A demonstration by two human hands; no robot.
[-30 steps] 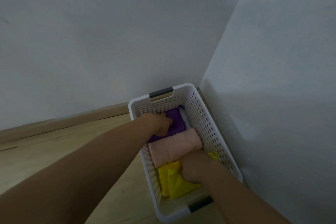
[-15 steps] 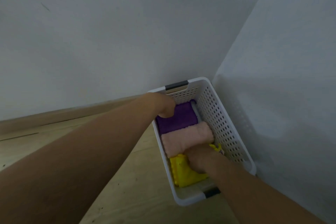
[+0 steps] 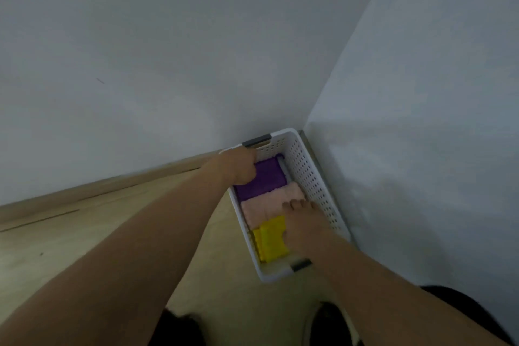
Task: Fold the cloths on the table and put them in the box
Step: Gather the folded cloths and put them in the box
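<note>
Head view: inside the box (image 3: 310,177), the pink cloth (image 3: 266,205) is pressed by the flat, empty right hand (image 3: 304,222); the left hand (image 3: 240,167), curled, grips the far rim.

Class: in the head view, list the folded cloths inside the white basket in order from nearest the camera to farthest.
yellow cloth → pink cloth → purple cloth

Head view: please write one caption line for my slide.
Left hand at purple cloth, right hand over pink cloth and yellow cloth in white basket.
</note>
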